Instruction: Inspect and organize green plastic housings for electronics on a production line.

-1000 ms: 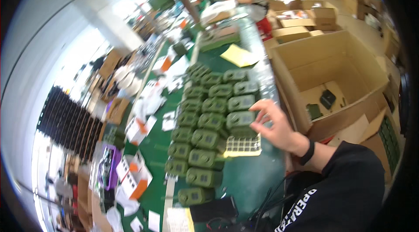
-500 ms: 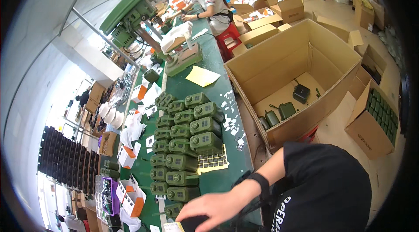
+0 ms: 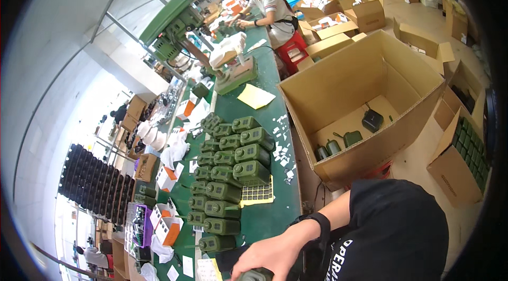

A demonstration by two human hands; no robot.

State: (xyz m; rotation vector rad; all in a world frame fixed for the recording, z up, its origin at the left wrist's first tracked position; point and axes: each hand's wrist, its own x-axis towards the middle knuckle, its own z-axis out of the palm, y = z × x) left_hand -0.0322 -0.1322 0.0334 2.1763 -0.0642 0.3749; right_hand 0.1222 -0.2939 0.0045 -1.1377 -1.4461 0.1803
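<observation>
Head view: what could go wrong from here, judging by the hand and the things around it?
The right hand curls over a green unit at the picture's lower edge; the grip is mostly cut off, so a slip might go unseen.

The other green units stand close together, so a bump to one could shift its neighbours.

Loose white scraps lie near the bench edge and could be brushed off.

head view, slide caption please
The right hand curls over a green device at the lower edge, near rows of similar units on a green workbench.
</observation>
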